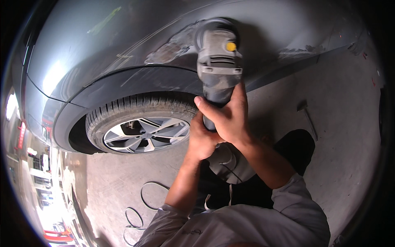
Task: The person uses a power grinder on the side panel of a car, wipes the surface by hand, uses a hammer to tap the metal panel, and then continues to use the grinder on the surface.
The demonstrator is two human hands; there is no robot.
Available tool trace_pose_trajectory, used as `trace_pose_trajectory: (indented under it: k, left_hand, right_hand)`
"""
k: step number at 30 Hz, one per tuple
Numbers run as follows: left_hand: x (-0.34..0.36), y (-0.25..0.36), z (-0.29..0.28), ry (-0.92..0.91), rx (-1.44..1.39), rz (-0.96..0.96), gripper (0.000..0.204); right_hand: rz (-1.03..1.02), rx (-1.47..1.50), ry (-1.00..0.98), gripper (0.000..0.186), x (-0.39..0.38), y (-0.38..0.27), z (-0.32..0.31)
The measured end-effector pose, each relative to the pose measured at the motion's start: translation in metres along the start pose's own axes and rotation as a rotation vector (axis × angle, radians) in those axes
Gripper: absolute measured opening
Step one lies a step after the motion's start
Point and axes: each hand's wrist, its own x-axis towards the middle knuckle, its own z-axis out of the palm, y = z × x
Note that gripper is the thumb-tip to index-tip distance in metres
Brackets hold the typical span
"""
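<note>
An angle grinder (219, 66) with a grey head, a yellow button and a dark body is held up against the grey car panel (135, 37). Its disc end meets a sanded, bare-looking patch (175, 46) above the wheel arch. Wrapped round the body is my right hand (233, 117), thumb lying across it. Lower down, my left hand (201, 140) closes round the rear end of the grinder. Whether the disc is spinning cannot be told; the tool's head hides part of the patch.
Below the panel is the car's wheel (146, 133) with its tyre. A hammer-like tool (307, 119) lies on the concrete floor (345, 136) to the right. A cable (142, 197) loops over the floor at lower left. Another scuffed patch (298, 52) marks the panel farther right.
</note>
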Motion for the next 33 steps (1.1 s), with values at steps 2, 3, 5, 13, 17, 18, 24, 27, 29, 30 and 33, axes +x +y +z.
trace_pose_trajectory:
  k: [2,3,5,13,17,18,24,27,29,30,33]
  left_hand:
    - [0.001,0.000,-0.003,-0.015,0.039,0.045,0.072]
    - [0.002,-0.001,-0.002,-0.024,-0.003,-0.017,0.071]
    - [0.002,-0.001,-0.001,-0.026,0.001,0.010,0.071]
    - [-0.004,0.000,-0.005,-0.055,-0.006,-0.038,0.079]
    - [-0.014,-0.018,0.002,0.036,-0.146,0.001,0.071]
    - [-0.017,-0.024,0.004,0.056,-0.157,0.012,0.069]
    - [-0.029,-0.040,-0.010,0.064,-0.242,-0.010,0.069]
    - [-0.030,-0.029,-0.023,0.012,-0.112,-0.059,0.073]
    - [-0.032,-0.023,-0.025,0.025,-0.130,-0.032,0.076]
    - [-0.034,-0.021,-0.023,0.059,-0.140,0.003,0.076]
    - [-0.044,-0.018,-0.021,0.102,-0.153,0.033,0.079]
  right_hand:
    - [0.042,0.077,0.078,0.070,-0.001,0.000,0.001]
    - [-0.005,0.090,0.091,0.067,-0.001,0.000,0.001]
    - [0.012,0.012,-0.013,0.074,-0.001,0.000,0.000]
    - [0.178,0.111,0.025,0.067,-0.005,-0.007,0.001]
    - [0.023,0.008,-0.169,0.070,-0.006,-0.007,0.006]
    - [0.041,0.025,-0.221,0.071,-0.008,-0.006,0.008]
    - [0.052,0.000,-0.257,0.077,-0.024,0.001,0.022]
    - [0.108,0.059,-0.129,0.060,-0.028,-0.001,0.027]
    - [0.041,0.059,-0.120,0.048,-0.027,-0.002,0.030]
    - [0.044,0.069,-0.159,0.047,-0.027,-0.003,0.031]
    - [0.072,0.081,-0.199,0.041,-0.029,-0.011,0.032]
